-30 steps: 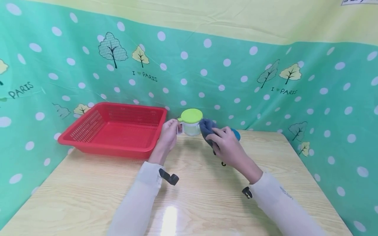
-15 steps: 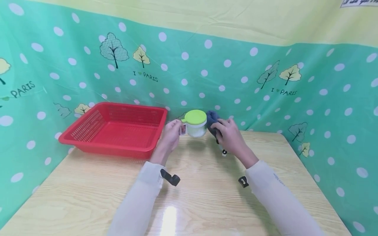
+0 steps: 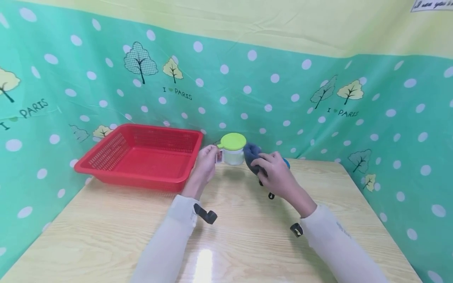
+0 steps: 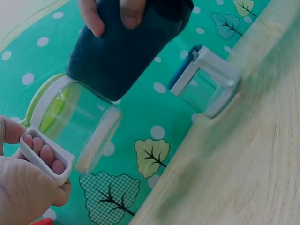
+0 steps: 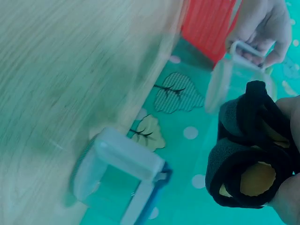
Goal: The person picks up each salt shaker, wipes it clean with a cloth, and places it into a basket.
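My left hand (image 3: 206,160) grips the white handle (image 4: 33,149) of a clear jar (image 3: 233,158), fingers curled through the loop. A lime-green lid (image 3: 233,141) covers the jar, which stands upright with a shadow on the table under it. In my right hand (image 3: 277,173) is a bundled dark blue cloth (image 4: 124,51) with black edging, pinched by thumb and fingers. The cloth lies against the jar's side near the lid in the left wrist view. Its folded end (image 5: 251,176) shows round openings in the right wrist view.
A second clear jar (image 4: 206,86) with a blue lid and white handle stands by the table's back edge, mostly hidden behind my right hand in the head view. A red plastic basket (image 3: 131,180) sits back left. A green dotted curtain (image 3: 247,100) hangs behind the table.
The jar has shifted a little to the right in my left hand. My right hand slid the cloth back along the jar's side, then brought it forward again.
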`<action>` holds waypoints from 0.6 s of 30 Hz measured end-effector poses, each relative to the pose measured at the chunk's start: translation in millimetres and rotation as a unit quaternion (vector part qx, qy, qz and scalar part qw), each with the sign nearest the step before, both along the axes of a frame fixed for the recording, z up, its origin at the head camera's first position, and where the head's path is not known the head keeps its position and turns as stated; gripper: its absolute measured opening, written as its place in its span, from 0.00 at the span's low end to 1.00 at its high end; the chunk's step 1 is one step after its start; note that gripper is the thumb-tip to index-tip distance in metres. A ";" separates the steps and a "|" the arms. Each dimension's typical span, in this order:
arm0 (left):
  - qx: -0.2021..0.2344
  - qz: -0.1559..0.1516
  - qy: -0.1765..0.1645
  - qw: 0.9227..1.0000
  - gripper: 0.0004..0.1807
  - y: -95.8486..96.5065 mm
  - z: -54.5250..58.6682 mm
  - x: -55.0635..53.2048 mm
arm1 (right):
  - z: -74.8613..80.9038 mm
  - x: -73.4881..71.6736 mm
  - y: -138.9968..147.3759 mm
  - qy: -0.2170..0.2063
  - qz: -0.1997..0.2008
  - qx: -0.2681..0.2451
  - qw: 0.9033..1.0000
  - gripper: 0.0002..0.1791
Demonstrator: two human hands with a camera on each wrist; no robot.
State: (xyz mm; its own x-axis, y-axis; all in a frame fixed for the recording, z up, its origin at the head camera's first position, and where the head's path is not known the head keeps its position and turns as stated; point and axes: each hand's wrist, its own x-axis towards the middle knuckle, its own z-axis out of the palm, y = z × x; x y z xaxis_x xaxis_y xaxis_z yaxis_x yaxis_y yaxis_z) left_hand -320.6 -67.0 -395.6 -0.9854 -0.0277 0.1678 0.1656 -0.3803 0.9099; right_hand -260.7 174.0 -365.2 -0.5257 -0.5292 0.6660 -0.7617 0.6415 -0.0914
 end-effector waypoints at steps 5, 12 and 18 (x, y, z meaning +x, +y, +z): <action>0.005 0.002 0.003 1.000 0.10 -0.4 -1.6 -0.1 | 3.7 12.0 -9.9 -0.008 0.032 0.013 0.999 0.14; 0.009 -0.002 0.008 1.000 0.11 1.1 -2.6 -1.5 | 6.6 21.7 -23.2 -0.057 0.036 0.028 0.997 0.14; 0.005 -0.017 0.009 1.000 0.10 4.0 -0.8 1.1 | 3.5 17.2 -28.8 -0.105 0.035 0.032 0.993 0.14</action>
State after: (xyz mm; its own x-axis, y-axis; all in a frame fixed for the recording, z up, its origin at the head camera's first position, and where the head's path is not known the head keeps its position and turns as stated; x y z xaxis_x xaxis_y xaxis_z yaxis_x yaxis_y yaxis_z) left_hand -319.6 -63.0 -396.4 -0.9826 0.0049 0.1857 0.1687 -0.3956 0.9028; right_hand -243.4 145.1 -361.6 -0.6106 -0.6071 0.5085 -0.7725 0.5981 -0.2135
